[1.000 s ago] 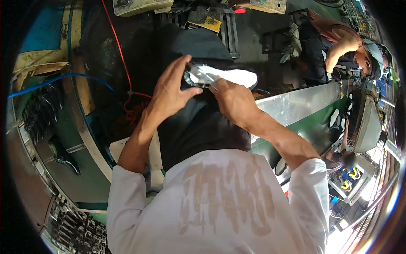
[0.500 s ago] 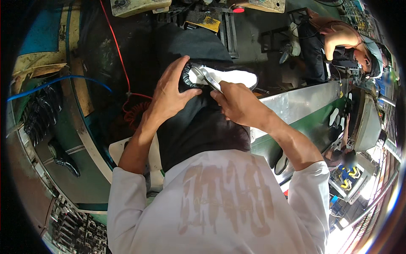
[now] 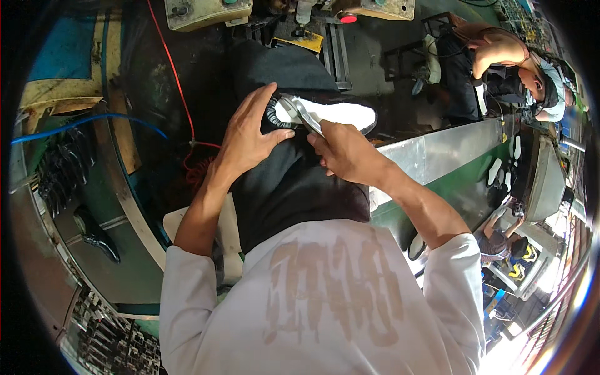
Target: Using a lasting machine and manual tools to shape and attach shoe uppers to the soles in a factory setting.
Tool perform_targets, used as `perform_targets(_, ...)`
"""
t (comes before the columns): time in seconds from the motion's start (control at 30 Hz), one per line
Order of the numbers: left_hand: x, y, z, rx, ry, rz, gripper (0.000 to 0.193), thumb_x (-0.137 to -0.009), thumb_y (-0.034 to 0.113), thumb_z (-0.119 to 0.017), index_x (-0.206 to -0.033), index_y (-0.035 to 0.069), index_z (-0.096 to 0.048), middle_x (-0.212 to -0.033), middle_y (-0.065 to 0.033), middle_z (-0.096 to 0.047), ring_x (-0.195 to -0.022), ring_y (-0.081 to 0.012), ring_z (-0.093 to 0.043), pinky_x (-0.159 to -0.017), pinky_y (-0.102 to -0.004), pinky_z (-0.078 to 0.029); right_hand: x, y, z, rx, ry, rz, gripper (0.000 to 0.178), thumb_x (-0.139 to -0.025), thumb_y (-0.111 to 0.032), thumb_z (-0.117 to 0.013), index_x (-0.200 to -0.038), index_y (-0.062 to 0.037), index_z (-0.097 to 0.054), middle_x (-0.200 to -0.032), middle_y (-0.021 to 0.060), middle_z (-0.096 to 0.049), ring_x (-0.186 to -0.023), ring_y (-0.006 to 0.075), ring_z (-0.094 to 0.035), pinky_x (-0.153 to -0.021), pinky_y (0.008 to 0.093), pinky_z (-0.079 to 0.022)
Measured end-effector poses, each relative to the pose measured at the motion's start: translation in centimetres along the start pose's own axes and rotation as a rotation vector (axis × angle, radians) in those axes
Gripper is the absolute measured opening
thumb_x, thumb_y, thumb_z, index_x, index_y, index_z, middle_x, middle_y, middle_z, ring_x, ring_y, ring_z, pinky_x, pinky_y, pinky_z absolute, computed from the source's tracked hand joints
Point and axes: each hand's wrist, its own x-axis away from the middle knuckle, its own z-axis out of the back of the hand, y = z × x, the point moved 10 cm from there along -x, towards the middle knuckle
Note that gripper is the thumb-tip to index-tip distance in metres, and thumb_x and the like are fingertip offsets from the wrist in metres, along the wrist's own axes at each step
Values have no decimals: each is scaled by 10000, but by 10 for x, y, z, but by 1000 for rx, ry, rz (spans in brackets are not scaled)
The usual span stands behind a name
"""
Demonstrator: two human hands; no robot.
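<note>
A black shoe upper with a white insole facing up rests across my dark-trousered thigh, its gathered heel edge toward the left. My left hand is wrapped round the heel end, thumb on the near side and fingers on the far side. My right hand grips a metal tool like pliers or pincers. Its jaws touch the white insole close to the heel. The handles are mostly hidden in my fist, and whether the jaws hold anything cannot be made out.
To the right runs a metal-edged conveyor with a green belt and several shoes. Another person sits beyond it. A black shoe lies on the left belt. A red air hose hangs left; machine parts stand ahead.
My hands, the shoe and the tool have shifted very slightly left; the grip looks the same. At the far right, a person by the conveyor has drawn an outstretched arm back.
</note>
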Motion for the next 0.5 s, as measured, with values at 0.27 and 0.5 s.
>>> perform_targets(0.27, -3, -1, 8, -61, -24, -10, 911, -766, 201, -966, -1554, 35, -539, -1528, -209, -601, -1413, -374, -595, -1165, -440, -494, 2, -10, -15, 117, 309, 150, 270, -1084, -195, -636, -993, 54, -588, -757, 316, -681, -767, 522, -703, -662, 581, -540)
perform_targets(0.5, -4, 7, 2, -23, -101, -18, 961, -745, 209, -978, -1588, 75, -536, -1541, -195, -578, -1408, -376, -589, -1152, -454, -508, 22, -4, -20, 152, 210, 5, 293, -1103, -211, -603, -949, 36, -572, -706, 294, -675, -705, 529, -689, -616, 596, -530)
